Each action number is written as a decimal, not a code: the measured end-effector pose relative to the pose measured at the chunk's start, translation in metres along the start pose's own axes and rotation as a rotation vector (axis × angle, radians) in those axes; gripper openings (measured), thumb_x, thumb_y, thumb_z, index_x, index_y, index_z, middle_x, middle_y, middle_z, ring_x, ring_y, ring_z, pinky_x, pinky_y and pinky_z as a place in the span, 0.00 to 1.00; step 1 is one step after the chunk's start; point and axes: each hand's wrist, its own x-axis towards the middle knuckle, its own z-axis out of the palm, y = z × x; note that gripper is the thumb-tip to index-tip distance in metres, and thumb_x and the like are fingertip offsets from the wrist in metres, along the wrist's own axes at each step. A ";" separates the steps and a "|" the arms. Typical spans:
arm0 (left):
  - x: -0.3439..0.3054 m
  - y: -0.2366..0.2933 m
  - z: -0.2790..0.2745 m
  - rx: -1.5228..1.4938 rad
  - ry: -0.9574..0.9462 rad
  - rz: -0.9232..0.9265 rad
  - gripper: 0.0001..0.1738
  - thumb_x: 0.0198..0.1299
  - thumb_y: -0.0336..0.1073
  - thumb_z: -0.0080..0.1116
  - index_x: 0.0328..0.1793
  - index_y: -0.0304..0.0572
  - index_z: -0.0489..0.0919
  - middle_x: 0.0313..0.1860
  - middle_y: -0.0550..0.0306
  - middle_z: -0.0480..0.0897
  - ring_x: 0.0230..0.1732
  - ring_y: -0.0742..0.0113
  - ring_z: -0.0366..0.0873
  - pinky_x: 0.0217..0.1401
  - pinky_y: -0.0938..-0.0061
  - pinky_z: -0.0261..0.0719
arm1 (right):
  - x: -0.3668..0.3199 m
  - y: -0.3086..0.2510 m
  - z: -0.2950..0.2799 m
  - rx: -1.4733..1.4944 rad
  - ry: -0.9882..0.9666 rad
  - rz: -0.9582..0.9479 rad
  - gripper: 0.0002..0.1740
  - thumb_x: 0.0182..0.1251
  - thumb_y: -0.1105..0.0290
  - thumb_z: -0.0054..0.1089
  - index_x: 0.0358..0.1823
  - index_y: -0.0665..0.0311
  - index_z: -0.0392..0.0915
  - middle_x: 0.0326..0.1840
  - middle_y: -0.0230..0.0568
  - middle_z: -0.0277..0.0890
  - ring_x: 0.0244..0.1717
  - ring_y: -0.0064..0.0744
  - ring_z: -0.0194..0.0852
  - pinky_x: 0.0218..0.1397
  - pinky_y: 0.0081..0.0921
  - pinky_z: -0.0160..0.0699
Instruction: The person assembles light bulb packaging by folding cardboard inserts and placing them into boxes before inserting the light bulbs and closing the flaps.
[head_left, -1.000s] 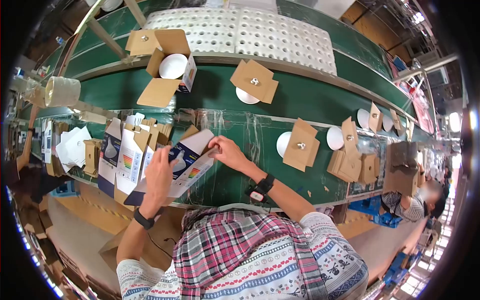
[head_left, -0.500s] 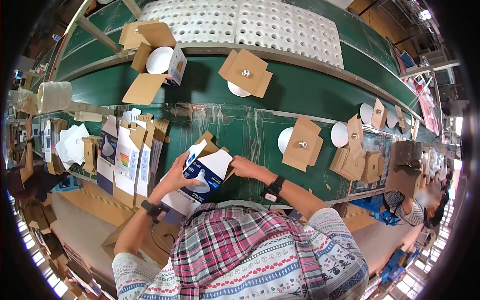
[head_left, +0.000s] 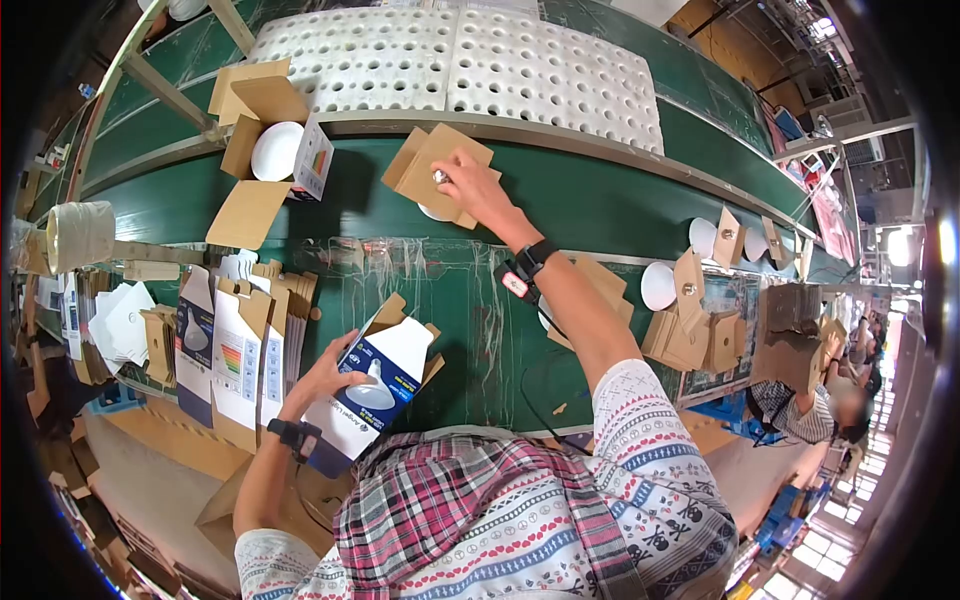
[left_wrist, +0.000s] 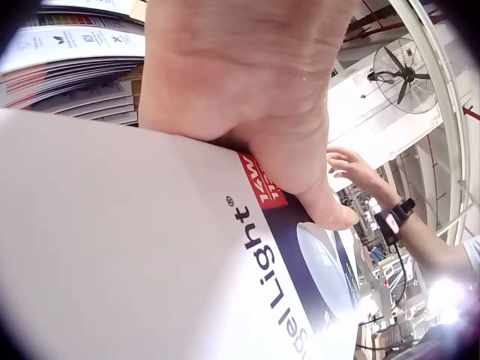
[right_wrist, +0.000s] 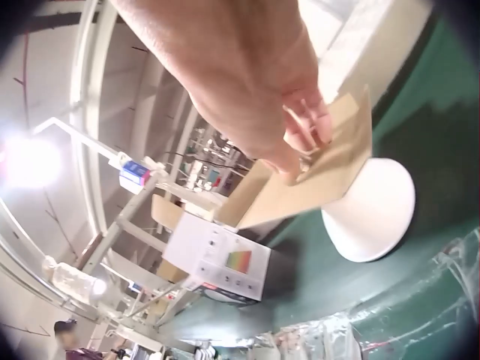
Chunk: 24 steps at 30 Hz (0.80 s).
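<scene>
My left hand [head_left: 325, 375] grips a blue and white bulb carton [head_left: 340, 425] at the near edge of the bench, thumb across its printed face. The carton stands opened out, with its top flaps up. In the left wrist view its white side fills the lower left. Over the belt, my right hand [head_left: 473, 188] pinches the metal base of a light bulb, where it pokes through a brown cardboard insert [head_left: 412, 172]. The white bulb [right_wrist: 379, 214] shows below the insert in the right wrist view, close over the green belt.
An open carton [head_left: 312, 165] with a bulb [head_left: 278, 150] inside stands on the belt at left. Flat cartons [head_left: 235, 350] are stacked left of my left hand. More bulbs with inserts and an insert stack [head_left: 672, 338] lie at right. A perforated white foam tray [head_left: 555, 80] lies behind.
The carton has been turned and squared open, and stays in my left hand. My right hand has let go of it and reached forward to the bulb on the belt.
</scene>
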 end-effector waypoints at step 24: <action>0.004 -0.001 -0.018 -0.264 -0.138 -0.039 0.62 0.36 0.60 0.72 0.73 0.34 0.55 0.62 0.45 0.70 0.53 0.62 0.75 0.46 0.76 0.77 | -0.126 -0.046 0.074 1.204 -0.660 0.409 0.15 0.61 0.70 0.57 0.47 0.71 0.76 0.38 0.36 0.78 0.37 0.20 0.75 0.43 0.19 0.76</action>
